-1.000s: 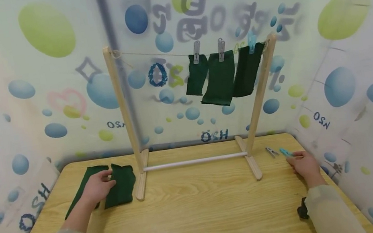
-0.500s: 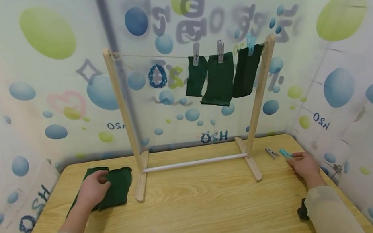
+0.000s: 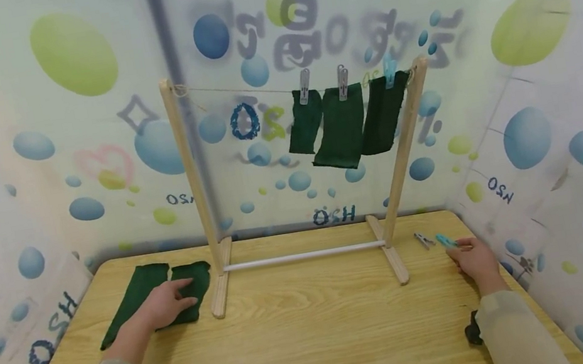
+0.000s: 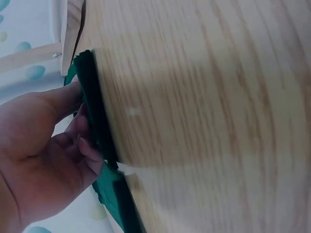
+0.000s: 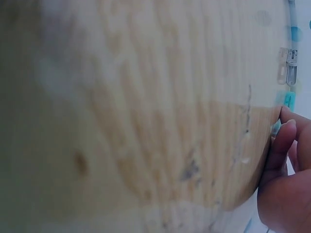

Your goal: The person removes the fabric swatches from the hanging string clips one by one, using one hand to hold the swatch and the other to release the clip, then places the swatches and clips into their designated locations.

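My left hand [image 3: 164,304] rests over the right one of two dark green cloths, a small rectangular piece [image 3: 200,276]. Its index finger and thumb are spread apart on the fabric; in the left wrist view the other fingers lie loosely bent against the cloth's edge [image 4: 92,97]. The second green cloth [image 3: 135,299] lies just to the left, partly under the wrist. At the table's right side, my right hand [image 3: 474,258] pinches a light blue clothespin [image 3: 445,240] between thumb and index finger. A grey clothespin [image 3: 423,240] lies just beyond it.
A wooden drying rack [image 3: 193,178] stands at the back of the table [image 3: 317,343]. From its string [image 3: 237,90] hang three green cloths [image 3: 340,126], held by two grey clothespins [image 3: 343,83] and a blue one [image 3: 390,71]. A patterned curtain [image 3: 89,131] surrounds the table.
My left hand slid the right cloth leftward, then moved back right with finger and thumb spread further apart. The right hand has stayed in place at the blue clothespin.
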Available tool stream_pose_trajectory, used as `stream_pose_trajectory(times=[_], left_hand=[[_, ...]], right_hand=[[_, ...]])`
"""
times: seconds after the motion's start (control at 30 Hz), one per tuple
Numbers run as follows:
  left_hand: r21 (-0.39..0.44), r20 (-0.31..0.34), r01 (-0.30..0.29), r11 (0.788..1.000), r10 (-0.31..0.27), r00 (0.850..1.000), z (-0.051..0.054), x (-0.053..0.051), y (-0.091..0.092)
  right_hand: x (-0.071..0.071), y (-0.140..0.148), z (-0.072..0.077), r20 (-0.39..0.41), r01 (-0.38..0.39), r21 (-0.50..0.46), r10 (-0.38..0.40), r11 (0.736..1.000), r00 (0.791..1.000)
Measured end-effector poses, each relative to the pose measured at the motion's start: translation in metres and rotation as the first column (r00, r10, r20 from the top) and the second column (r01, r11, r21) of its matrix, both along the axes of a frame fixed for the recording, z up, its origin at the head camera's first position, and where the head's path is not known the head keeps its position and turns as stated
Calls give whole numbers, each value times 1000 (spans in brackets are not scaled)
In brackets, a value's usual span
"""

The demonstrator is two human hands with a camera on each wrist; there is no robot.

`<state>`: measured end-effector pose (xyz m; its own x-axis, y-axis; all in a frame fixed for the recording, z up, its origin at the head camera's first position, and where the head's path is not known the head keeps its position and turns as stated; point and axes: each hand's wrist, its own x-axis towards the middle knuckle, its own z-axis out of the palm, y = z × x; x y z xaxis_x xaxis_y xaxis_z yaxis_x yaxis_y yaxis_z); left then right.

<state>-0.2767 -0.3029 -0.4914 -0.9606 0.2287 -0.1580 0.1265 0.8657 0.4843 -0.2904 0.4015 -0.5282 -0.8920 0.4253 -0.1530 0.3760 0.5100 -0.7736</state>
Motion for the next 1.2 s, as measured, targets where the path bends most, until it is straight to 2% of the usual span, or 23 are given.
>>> stream_pose_trajectory(times=[0.17,0.27,0.4,0.5,0.6,0.77,1.03,1.2], left_hand=[[-2,12,15,1000,-15,1000,-1,-1,2],[0,4,-4,1000,4,1000,-1,0,3],[43,-30,-23,999,25,999,0,0,8],[79,-46,7,997,-3,999,-2,-5,13],[84,-5,43,996,-43,999,-2,-9,16],[57,76,47,997,-52,996,1,-12,18],[55,137,77,996,-84,987,-3,-16,11],[54,132,140,989,-146,980,-4,-16,5]], right_hand=[[0,-2,1,-3,-2,1,2,1000,1000],[0,-2,1,-4,-3,0,3,1000,1000],[-1,0,0,1,-7,2,7,1000,1000],[-3,5,-2,12,-20,5,20,1000,1000],[-5,8,-5,24,-27,0,27,1000,999],[-6,9,-6,27,-25,-6,25,1000,999],[-6,6,-6,4,-17,-13,17,1000,1000],[-4,6,-6,5,-32,0,32,999,999]])
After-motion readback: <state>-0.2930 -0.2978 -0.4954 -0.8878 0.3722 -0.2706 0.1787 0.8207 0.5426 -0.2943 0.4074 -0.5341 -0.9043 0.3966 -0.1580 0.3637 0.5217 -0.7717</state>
